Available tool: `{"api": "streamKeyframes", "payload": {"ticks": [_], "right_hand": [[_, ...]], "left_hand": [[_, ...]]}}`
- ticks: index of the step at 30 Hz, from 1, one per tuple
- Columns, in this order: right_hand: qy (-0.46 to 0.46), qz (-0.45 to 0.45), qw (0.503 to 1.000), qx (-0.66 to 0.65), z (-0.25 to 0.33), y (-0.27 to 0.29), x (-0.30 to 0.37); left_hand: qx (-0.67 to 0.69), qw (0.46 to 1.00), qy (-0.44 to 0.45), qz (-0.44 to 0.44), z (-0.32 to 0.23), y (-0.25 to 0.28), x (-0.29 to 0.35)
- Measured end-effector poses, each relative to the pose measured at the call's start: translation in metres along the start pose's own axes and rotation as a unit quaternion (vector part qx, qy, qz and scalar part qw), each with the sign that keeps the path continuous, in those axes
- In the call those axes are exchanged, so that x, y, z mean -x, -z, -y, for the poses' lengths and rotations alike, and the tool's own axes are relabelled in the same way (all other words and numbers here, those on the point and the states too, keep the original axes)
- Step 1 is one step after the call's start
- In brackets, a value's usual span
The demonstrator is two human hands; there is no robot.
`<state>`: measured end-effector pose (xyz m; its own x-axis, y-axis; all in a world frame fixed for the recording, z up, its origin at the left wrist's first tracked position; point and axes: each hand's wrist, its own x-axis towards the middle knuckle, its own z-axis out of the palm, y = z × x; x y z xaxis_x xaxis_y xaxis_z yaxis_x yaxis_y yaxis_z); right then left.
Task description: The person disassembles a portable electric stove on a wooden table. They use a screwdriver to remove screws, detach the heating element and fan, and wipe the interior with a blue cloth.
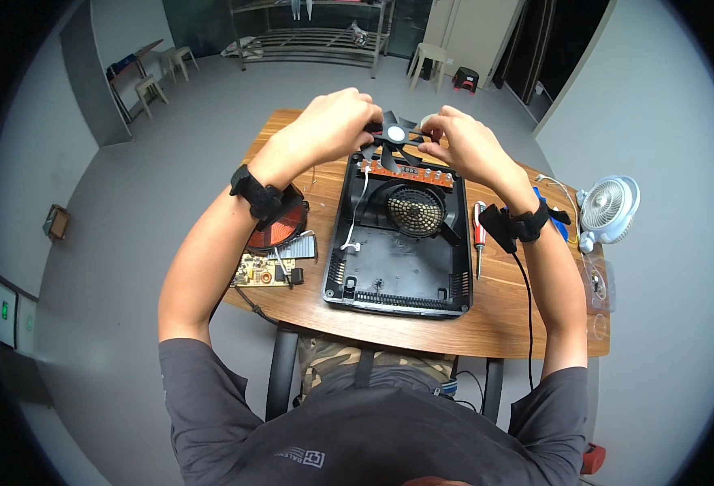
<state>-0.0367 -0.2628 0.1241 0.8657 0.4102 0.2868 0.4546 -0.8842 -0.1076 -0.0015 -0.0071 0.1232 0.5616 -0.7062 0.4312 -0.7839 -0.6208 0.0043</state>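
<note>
My left hand [336,120] and my right hand [472,144] hold a black cooling fan [396,134] between them, its blades spread round a pale hub. The fan is above the far end of a black appliance housing [389,271]. That housing lies with its inside facing up, showing a round vent grille [416,212] in its base. An orange control board [409,172] runs along its far side, and a white cable [358,209] hangs from it into the housing. Both hands have fingers closed on the fan's edges.
Left of the housing lie a copper-coloured coil [277,231], a finned heat sink [302,245] and a circuit board [261,272]. To the right are a red-handled screwdriver [480,231], a light blue desk fan [608,202] and a clear plastic tray [605,287]. A black cable [527,300] hangs from my right wrist.
</note>
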Motion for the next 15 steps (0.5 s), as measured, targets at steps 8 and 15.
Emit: {"api": "streamKeyframes", "payload": {"ticks": [8,15], "right_hand": [[0.052,0.002,0.999,0.016,0.030,-0.032,-0.048],[0.033,0.164,0.985,0.044,0.077,-0.087,-0.105]], "left_hand": [[-0.008,0.992,0.037,0.116,0.056,0.002,0.012],[-0.033,0.966,0.088,0.241,0.103,-0.019,0.036]]}}
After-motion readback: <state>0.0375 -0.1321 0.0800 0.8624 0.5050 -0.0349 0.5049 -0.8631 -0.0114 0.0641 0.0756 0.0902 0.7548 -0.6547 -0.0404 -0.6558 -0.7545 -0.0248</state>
